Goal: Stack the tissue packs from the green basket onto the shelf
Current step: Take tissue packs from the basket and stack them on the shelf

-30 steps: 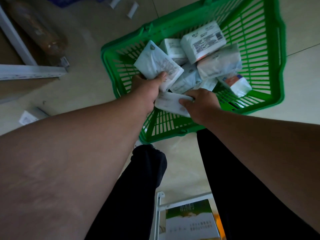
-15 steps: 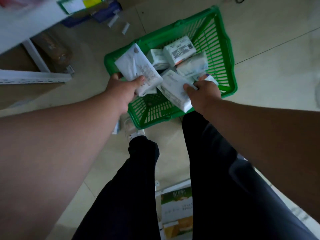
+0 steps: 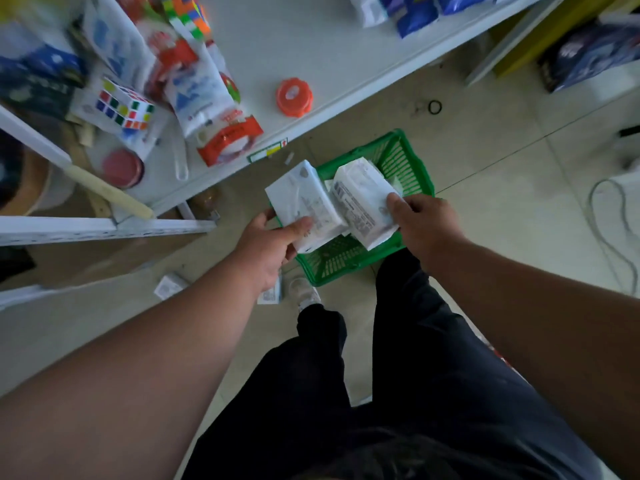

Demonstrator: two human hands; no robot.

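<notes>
1. Floor (image 3: 485, 161): pale tiles fill the frame from 12 o'clock down its right side; a thin cable (image 3: 609, 237) loops at 3 o'clock.
2. Shelf (image 3: 311, 46): a white board runs across the upper frame from 9 o'clock to 1 o'clock, its front edge just beyond the basket.
3. Green basket (image 3: 346, 261): it stands on the floor near frame centre, at 12 o'clock from the person's dark trouser legs (image 3: 398, 375); both raised packs hide most of its inside.
4. Left tissue pack (image 3: 304, 202): a white pack held above the basket's 9 o'clock side, tilted, its long edge touching the other pack.
5. Right tissue pack (image 3: 363, 202): a white pack with printed text, held above the basket's middle, tilted.
6. Left hand (image 3: 270, 251): thumb on top and fingers curled beneath, clamped on the left tissue pack.
7. Right hand (image 3: 422, 223): fingers curled around the 3 o'clock end of the right tissue pack, gripping it.
8. Puzzle cube box (image 3: 121, 110): it lies on the shelf at 10 o'clock.
9. Orange lid (image 3: 294, 97): a round object on the shelf at 12 o'clock from the packs, well apart from them.
</notes>
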